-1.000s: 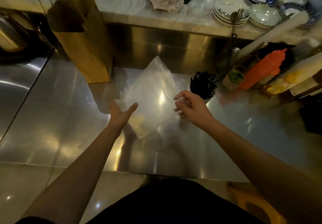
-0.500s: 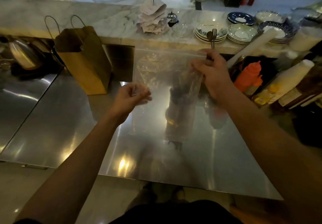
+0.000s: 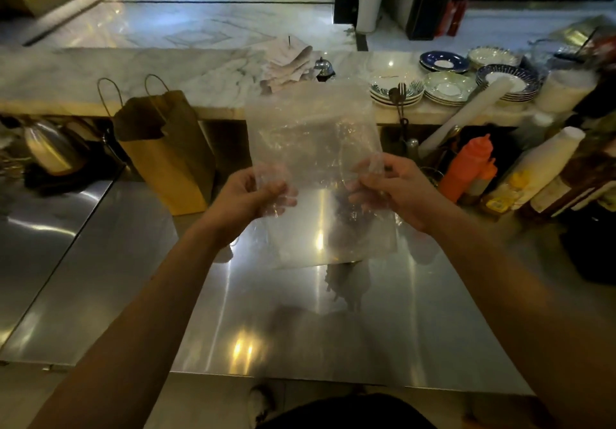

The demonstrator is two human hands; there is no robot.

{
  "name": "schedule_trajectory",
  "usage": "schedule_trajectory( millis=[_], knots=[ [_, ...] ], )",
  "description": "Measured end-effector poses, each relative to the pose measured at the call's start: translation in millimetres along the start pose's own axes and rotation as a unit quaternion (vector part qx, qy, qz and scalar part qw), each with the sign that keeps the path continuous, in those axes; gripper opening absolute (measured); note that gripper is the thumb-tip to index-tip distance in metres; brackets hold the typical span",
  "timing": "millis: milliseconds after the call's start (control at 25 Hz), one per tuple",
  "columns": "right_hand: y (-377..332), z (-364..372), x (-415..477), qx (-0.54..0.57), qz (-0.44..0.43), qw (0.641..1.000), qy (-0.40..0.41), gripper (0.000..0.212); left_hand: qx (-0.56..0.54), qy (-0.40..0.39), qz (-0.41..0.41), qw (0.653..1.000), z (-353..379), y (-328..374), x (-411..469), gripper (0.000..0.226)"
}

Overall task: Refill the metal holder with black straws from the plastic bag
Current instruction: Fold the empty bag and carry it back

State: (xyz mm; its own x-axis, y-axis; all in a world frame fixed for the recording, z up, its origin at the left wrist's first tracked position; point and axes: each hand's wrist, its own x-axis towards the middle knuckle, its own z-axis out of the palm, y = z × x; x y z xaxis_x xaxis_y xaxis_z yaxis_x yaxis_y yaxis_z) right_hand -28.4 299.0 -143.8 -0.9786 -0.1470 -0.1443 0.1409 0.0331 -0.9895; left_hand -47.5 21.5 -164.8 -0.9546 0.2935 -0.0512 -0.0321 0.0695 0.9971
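Clear plastic bag hangs upright over the steel counter, its left side pinched by the left hand and its right side by the right hand. A dark mass shows through its lower right; straws or holder, unclear. Tipping the slippery film could spill any straws inside, and its blocked view risks knocking the holder.

Raised upright in the air: a clear crumpled plastic bag.
The left hand and right hand pinch its side edges; a blurred dark shape shows through its lower right part.
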Motion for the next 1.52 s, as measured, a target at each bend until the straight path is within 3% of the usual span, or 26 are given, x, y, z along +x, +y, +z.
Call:
schedule_trajectory(
  millis=[160, 280, 360, 560, 680, 760, 880, 1000, 1120, 1240, 1360, 1400, 1440, 1520],
  knots=[
    [-10, 11, 5, 0.060, 0.016, 0.996, -0.065, 0.022, 0.009, -0.092, 0.023, 0.995, -40, 13, -2, 0.029],
    [-16, 17, 11, 0.102, 0.018, 0.992, -0.065, 0.031, 0.048, -0.119, 0.070, 0.989, -55, 25, -2, 0.021],
    [-17, 20, 18, 0.078, 0.004, 0.995, -0.066, 0.042, 0.067, -0.132, 0.102, 0.984, -66, 31, 3, 0.039],
    [-24, 27, 29, 0.075, 0.009, 0.996, -0.041, 0.056, 0.088, -0.158, 0.134, 0.974, -82, 40, 15, 0.015],
    [-28, 27, 32, 0.061, 0.005, 0.998, -0.033, 0.054, 0.097, -0.172, 0.128, 0.972, -81, 49, 14, 0.036],
    [-30, 26, 32, 0.020, -0.001, 1.000, -0.022, 0.052, 0.121, -0.202, 0.086, 0.968, -88, 53, 13, 0.045],
    [-41, 26, 27, -0.091, -0.035, 0.995, -0.004, 0.043, 0.147, -0.213, 0.013, 0.966, -104, 59, 13, 0.036],
    [-58, 34, 25, -0.196, -0.107, 0.975, -0.018, 0.043, 0.232, -0.138, 0.050, 0.962, -91, 67, 21, 0.018],
    [-69, 52, 29, -0.266, -0.167, 0.947, -0.064, 0.051, 0.335, -0.185, 0.123, 0.916, -50, 78, 26, 0.034],
    [-80, 58, 27, -0.236, -0.191, 0.951, -0.065, 0.050, 0.325, -0.184, 0.177, 0.911, -27, 83, 23, 0.026],
    [-96, 56, 18, -0.085, -0.102, 0.990, -0.041, 0.034, 0.313, -0.146, 0.197, 0.917, -26, 86, 18, 0.025],
    [-99, 58, 17, -0.110, -0.095, 0.989, -0.031, 0.025, 0.318, -0.142, 0.199, 0.916, -26, 87, 16, 0.024],
    [-100, 61, 17, -0.204, -0.121, 0.971, -0.026, 0.018, 0.321, -0.143, 0.197, 0.915, -25, 88, 15, 0.022],
    [-95, 68, 19, -0.392, -0.204, 0.897, -0.017, 0.015, 0.330, -0.148, 0.191, 0.913, -21, 90, 14, 0.019]
  ],
)
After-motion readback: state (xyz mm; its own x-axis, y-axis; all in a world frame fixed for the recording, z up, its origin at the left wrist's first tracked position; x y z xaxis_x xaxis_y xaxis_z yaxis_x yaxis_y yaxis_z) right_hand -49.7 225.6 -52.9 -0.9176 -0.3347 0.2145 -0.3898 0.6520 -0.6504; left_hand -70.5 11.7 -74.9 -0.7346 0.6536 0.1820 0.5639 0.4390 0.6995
